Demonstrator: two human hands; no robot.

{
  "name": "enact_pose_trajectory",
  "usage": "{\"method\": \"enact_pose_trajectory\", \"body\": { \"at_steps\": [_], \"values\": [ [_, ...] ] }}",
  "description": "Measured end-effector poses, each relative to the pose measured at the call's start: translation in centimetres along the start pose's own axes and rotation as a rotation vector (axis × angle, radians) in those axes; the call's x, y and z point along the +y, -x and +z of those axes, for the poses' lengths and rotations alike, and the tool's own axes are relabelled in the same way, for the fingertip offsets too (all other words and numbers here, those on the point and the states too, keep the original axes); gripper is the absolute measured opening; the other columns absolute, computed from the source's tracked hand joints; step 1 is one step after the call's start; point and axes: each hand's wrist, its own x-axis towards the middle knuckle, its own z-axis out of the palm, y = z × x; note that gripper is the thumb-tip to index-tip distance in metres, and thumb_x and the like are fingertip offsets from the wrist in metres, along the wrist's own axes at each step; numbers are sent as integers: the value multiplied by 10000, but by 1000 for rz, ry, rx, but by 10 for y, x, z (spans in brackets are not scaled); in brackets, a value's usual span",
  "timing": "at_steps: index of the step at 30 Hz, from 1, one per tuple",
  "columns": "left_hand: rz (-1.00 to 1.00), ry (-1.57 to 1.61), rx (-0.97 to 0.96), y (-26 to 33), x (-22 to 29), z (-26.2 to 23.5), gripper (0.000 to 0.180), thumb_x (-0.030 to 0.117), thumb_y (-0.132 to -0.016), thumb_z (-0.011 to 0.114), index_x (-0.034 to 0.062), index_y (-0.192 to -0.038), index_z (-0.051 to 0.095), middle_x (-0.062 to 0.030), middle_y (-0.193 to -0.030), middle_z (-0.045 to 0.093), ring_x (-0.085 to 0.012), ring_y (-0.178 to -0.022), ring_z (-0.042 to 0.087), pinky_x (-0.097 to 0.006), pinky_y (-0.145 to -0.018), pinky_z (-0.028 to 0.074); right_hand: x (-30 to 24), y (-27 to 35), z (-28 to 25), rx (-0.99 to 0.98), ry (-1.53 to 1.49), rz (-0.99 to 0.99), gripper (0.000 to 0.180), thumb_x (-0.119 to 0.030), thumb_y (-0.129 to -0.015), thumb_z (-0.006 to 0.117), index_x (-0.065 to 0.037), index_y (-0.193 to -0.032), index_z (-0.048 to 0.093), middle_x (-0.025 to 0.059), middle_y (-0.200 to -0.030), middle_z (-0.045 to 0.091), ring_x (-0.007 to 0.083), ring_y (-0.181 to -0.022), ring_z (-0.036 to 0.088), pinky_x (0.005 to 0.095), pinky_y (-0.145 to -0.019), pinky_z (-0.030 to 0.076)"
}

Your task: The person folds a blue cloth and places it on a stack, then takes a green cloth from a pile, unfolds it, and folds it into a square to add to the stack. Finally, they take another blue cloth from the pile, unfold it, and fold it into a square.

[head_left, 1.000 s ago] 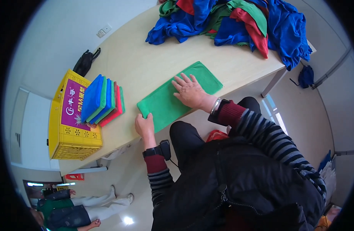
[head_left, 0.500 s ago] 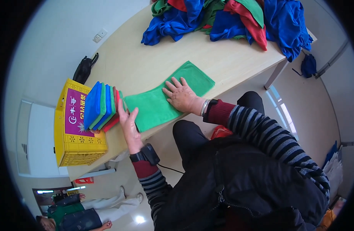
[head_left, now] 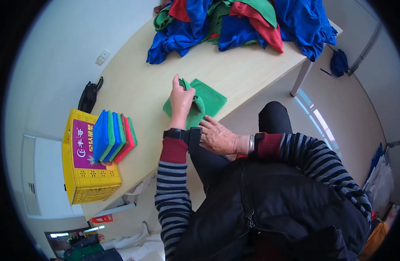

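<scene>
Crate point(head_left: 97, 191), yellow plastic, pierced sides, purple printed panel point(head_left: 81, 141); contents cannot be made out. Cloth stack point(head_left: 116, 138), folded, in blue, green and red, on edge beside the crate. Green cloth point(head_left: 210, 99), lying partly flat near the table's front edge, one part raised and bent over. Left hand point(head_left: 181, 99), pinching the raised part between thumb and fingers. Right hand point(head_left: 221, 137), palm down, fingertips at the cloth's near edge; whether they grip it, cannot tell. Table point(head_left: 141, 89), pale wood-toned top. Cloth heap point(head_left: 182, 37), unfolded, blue, green and red, at the far side. Wall socket point(head_left: 102, 56), white. Blue bag point(head_left: 339, 63), on a pale, shiny floor point(head_left: 347, 126)
</scene>
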Motion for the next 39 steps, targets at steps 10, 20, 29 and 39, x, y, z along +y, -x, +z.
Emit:
{"method": "enact_pose_trajectory", "body": {
  "at_steps": [10,20,29,39],
  "values": [
    [-222,-85,-73,12,41,54,614,209,-925,665,27,-1456,417,-98,-862,662,-184,-753,690,-309,-651,549,14,17,8,77,-48,-21,402,-281,-864,624,-49,-1189,583,123,-1171,566,311,-1185,494,503,-1168,273],
    [468,-678,25,81,-42,-22,438,251,-999,570,57,-1388,516,-167,-1342,575,-337,-1246,553,-499,-1079,407,9,15,2,115,-7,-28,538,-262,-833,648,4,-1291,551,167,-1338,529,321,-1332,438,485,-1207,230],
    [274,-871,-43,96,-49,-19,614,420,-975,550,125,-1496,415,-171,-1562,342,-385,-1483,234,-608,-1188,166,11,5,-44,-158,-196,-28,485,-244,-873,622,-25,-1299,549,158,-1317,555,343,-1318,457,485,-1136,321],
    [137,-937,-135,98,-30,-7,816,577,-921,565,123,-1551,313,-173,-1614,249,-412,-1502,172,-638,-1175,169,86,-83,32,86,92,124,509,-443,-1004,451,-96,-1362,551,117,-1421,532,332,-1365,428,499,-1101,342]
  ]
}}
